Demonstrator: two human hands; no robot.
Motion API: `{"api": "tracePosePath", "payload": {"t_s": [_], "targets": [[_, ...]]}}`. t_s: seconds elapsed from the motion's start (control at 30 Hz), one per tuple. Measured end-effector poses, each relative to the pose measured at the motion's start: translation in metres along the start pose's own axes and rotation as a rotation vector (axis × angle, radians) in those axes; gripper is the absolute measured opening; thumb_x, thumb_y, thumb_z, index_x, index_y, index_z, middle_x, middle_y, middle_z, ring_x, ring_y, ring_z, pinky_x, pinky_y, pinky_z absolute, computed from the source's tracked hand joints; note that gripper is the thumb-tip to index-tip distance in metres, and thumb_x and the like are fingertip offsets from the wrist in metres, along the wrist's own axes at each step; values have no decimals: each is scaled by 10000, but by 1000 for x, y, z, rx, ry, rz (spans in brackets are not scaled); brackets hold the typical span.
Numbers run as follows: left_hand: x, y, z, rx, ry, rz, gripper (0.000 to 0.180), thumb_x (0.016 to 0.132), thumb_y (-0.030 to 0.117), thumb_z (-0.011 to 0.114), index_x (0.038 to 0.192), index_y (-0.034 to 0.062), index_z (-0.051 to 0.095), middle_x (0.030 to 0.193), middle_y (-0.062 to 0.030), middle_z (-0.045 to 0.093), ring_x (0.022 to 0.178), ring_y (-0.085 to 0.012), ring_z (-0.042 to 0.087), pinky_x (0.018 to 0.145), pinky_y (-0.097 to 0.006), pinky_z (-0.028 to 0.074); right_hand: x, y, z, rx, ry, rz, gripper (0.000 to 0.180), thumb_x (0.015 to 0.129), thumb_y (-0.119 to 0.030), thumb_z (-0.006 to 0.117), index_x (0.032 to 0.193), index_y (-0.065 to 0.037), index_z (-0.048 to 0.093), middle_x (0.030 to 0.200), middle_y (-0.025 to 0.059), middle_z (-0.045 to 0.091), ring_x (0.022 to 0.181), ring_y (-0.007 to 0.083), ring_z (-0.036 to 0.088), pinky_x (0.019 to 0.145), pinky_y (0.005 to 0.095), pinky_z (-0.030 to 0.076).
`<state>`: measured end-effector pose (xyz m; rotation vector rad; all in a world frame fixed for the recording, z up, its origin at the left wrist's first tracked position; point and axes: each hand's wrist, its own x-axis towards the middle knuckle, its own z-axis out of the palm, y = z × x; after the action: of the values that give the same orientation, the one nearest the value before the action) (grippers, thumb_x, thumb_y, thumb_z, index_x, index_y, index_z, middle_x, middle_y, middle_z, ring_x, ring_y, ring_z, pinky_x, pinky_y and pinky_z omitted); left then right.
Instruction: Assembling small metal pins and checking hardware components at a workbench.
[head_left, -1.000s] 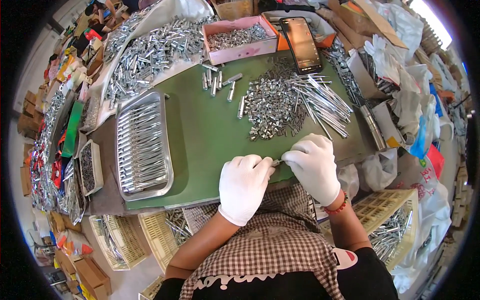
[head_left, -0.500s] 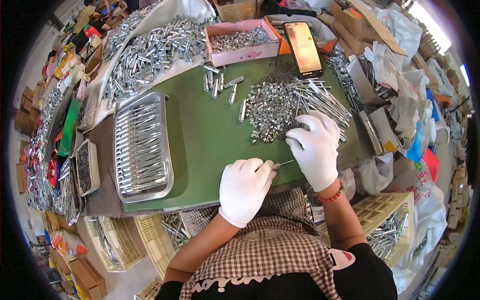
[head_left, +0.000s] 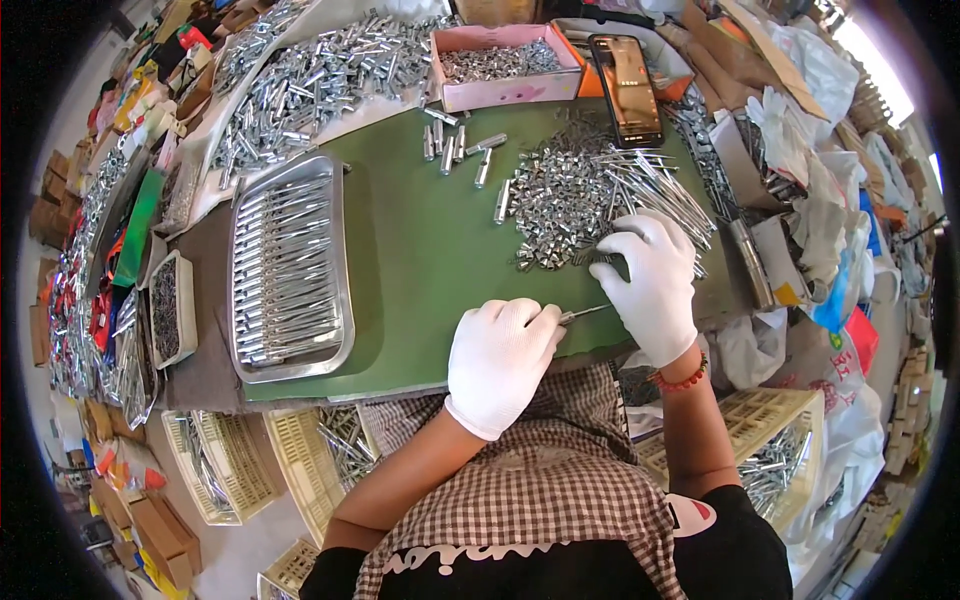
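Tray [head_left: 345,290] holding rods [head_left: 288,262], pink box [head_left: 510,92] holding metal bits [head_left: 505,62], left hand [head_left: 503,362] pinching thin rod [head_left: 590,312], right hand [head_left: 655,288], grip unclear

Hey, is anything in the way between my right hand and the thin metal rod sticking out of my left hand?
Nothing visible. Your right hand is at the near edge of the small metal pieces; between its thumb and the rod, only green work surface shows.
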<state>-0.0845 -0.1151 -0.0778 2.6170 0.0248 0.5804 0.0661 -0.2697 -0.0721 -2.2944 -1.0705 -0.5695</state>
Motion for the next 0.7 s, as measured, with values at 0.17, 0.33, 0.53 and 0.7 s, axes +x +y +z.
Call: {"api": "tracePosePath", "payload": {"t_s": [0.17,0.33,0.53,0.7], "targets": [[1,0,-1,1,5,-1,151,856,175,742,995,122,717,870,-25,638,817,-274,619,735,-420,467,1,0,0,-14,-70,-43,226,692,-90,852,862,-121,706,1106,56,672,1186,321,607,1018,462,450],[0,-1,0,-6,31,11,150,854,176,742,993,123,718,864,-24,636,813,-274,617,730,-421,466,2,0,-1,-29,-75,-44,227,693,-86,850,864,-128,707,1114,46,670,1218,319,595,1032,465,441],[1,0,0,-23,37,8,150,857,178,740,996,124,719,862,-23,634,814,-274,619,729,-424,463,3,1,-1,-15,-74,-76,254,689,-83,852,887,-132,700,1131,39,674,1232,319,590,1043,464,434],[0,-1,0,11,19,20,174,855,182,751,1012,117,713,857,-27,631,794,-274,623,707,-422,468,-1,-9,-9,24,-97,-92,230,679,-74,848,837,-126,690,1128,36,682,1233,314,595,1047,460,441]]}}
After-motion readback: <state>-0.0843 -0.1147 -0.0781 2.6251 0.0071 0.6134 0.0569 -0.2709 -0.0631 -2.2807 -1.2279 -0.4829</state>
